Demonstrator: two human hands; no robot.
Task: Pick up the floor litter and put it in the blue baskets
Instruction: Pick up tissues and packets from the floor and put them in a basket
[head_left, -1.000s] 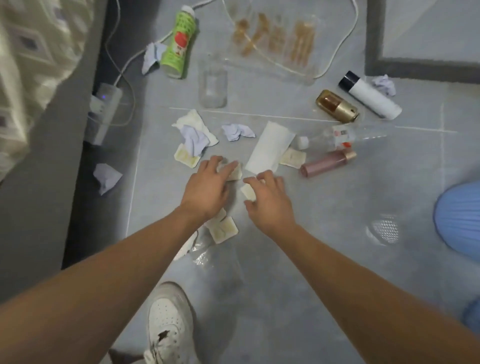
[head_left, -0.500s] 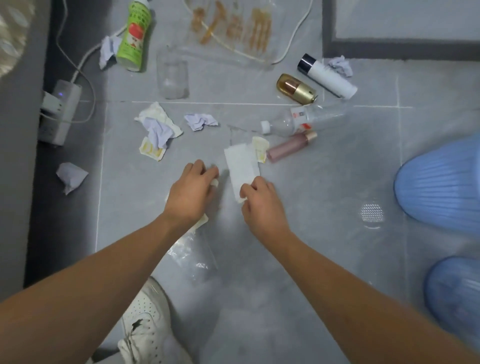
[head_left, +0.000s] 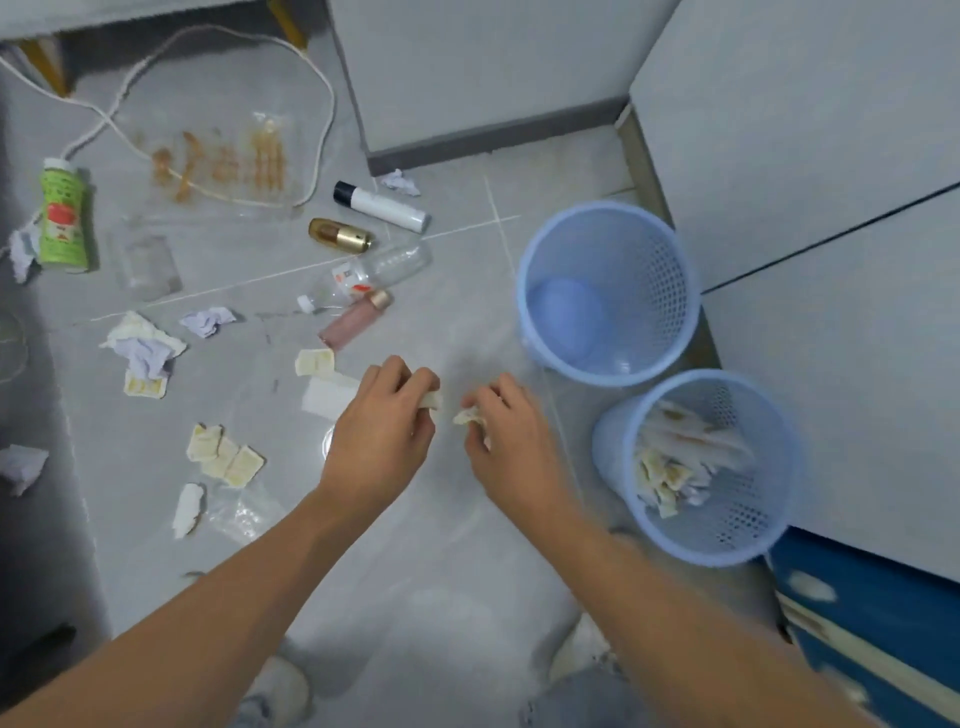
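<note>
The left hand (head_left: 382, 436) was curled, pinching a small cream paper scrap (head_left: 430, 400) above the grey tiled floor (head_left: 441, 545); its long axis could not be told. The right hand (head_left: 511, 441) gripped a crumpled cream wrapper (head_left: 467, 415). The farther blue mesh plastic basket (head_left: 608, 291) held nothing discernible; the nearer blue mesh plastic basket (head_left: 727, 519) held cream wrappers and white paper
</note>
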